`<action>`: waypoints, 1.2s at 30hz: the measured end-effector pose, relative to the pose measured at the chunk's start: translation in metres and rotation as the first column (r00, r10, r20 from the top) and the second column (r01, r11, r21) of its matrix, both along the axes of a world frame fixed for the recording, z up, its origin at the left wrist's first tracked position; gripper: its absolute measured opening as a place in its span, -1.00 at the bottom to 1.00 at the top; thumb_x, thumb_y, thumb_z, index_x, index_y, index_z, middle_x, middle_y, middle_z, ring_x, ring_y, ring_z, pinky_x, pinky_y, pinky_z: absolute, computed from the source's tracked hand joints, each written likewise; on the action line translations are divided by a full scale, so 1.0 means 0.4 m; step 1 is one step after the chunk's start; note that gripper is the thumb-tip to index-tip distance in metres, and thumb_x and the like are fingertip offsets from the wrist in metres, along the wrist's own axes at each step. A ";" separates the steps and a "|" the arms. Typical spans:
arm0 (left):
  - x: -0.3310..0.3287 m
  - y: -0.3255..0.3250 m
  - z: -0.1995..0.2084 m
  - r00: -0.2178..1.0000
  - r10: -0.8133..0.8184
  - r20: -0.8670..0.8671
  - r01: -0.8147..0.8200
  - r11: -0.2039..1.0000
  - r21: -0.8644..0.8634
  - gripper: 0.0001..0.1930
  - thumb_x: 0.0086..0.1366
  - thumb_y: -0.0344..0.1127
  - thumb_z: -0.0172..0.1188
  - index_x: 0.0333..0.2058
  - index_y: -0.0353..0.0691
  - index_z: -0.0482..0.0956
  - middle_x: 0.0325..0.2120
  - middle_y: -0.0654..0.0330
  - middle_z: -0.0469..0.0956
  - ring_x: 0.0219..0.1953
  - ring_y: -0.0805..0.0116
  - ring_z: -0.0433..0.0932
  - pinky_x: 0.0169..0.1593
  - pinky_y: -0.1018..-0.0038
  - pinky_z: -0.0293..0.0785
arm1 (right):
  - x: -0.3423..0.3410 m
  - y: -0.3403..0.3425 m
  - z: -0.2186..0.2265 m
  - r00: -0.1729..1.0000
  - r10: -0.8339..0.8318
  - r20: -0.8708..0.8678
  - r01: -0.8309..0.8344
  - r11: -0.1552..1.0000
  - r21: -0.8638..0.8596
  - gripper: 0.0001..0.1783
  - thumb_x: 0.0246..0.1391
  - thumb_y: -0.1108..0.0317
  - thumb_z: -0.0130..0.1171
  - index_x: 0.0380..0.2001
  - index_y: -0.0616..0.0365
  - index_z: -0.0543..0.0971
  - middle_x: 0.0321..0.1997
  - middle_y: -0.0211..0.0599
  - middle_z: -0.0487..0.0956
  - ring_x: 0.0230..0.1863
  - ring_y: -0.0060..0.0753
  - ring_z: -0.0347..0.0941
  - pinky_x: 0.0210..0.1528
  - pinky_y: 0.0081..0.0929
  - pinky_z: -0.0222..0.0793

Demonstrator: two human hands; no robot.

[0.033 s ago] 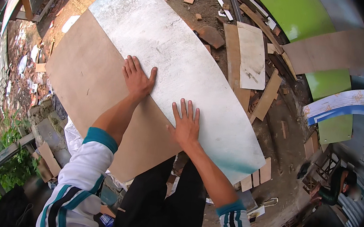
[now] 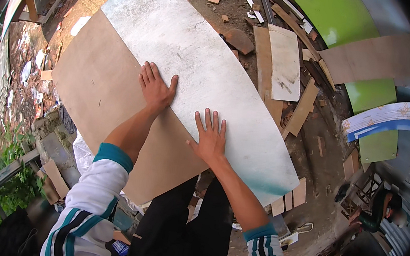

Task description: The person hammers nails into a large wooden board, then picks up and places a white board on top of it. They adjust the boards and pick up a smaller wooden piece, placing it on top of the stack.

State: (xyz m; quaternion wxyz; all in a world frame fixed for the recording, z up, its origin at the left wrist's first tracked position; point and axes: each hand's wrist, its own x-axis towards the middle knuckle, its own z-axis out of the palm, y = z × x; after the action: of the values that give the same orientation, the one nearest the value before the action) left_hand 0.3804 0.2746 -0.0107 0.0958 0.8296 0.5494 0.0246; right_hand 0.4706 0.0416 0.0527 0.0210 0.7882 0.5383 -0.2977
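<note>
A white sheet [image 2: 207, 62] with teal-tinted ends and grey scuffs lies partly over a plain brown board [image 2: 99, 75] in front of me. My left hand [image 2: 155, 88] rests flat across the seam where the sheet's edge meets the board, its fingers stretched out. Lower and to the right, my right hand [image 2: 210, 137] presses flat on the white sheet near the same edge, fingers spread and thumb out toward the brown board. Neither hand grips anything. What supports the two pieces is mostly hidden beneath them.
Wood offcuts [image 2: 301, 106] and a smaller stained white panel [image 2: 283, 61] lie on the ground to the right. Green panels [image 2: 329, 15] stand at the far right. Another person [image 2: 383, 209] sits at the lower right. Rubble and plants [image 2: 10, 192] are on the left.
</note>
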 end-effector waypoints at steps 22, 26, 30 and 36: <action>0.014 0.013 -0.018 1.000 0.001 -0.001 -0.001 0.998 0.069 0.02 0.35 0.32 -0.03 0.41 -0.50 -0.06 0.46 -0.23 -0.08 0.52 -0.13 -0.18 0.50 -0.01 -0.30 | 0.104 -0.056 -0.093 0.977 -0.195 -0.086 0.208 0.958 0.199 0.00 0.22 -0.16 0.16 0.50 0.15 0.03 0.61 0.00 -0.10 0.62 0.10 -0.30 0.54 0.26 -0.43; -0.001 0.025 -0.026 1.000 0.006 0.005 -0.007 0.995 0.104 0.02 0.35 0.35 -0.04 0.41 -0.48 -0.04 0.45 -0.22 -0.06 0.52 -0.11 -0.17 0.50 -0.01 -0.29 | 0.227 -0.100 -0.089 0.902 -0.426 0.067 0.409 0.895 0.179 0.20 0.05 -0.28 0.30 0.50 0.22 -0.01 0.58 0.19 -0.10 0.61 0.18 -0.33 0.53 0.27 -0.43; 0.020 0.024 -0.043 1.000 -0.017 0.027 0.012 0.986 0.165 0.01 0.34 0.37 -0.04 0.40 -0.46 0.00 0.45 -0.20 -0.03 0.51 -0.09 -0.12 0.50 -0.02 -0.25 | 0.424 -0.137 -0.062 0.857 -0.492 0.155 0.497 0.868 0.006 0.46 -0.21 -0.50 0.37 0.50 0.23 -0.05 0.56 0.32 -0.12 0.61 0.24 -0.36 0.52 0.34 -0.48; 0.016 0.013 -0.039 0.999 0.004 -0.043 0.003 0.984 0.179 0.01 0.34 0.40 -0.10 0.41 -0.43 0.02 0.45 -0.20 0.00 0.51 -0.10 -0.08 0.48 -0.07 -0.20 | 0.283 -0.120 -0.043 0.979 0.107 0.175 -0.139 0.973 0.186 0.04 0.06 -0.29 0.26 0.52 -0.32 0.06 0.63 -0.23 -0.07 0.62 0.07 -0.31 0.55 0.30 -0.41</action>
State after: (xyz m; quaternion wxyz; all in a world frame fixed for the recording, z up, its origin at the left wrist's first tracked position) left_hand 0.3866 0.2798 -0.0261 0.0092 0.8351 0.5471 0.0561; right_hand 0.5839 -0.0065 0.0354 0.0057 0.7732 0.6095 -0.1751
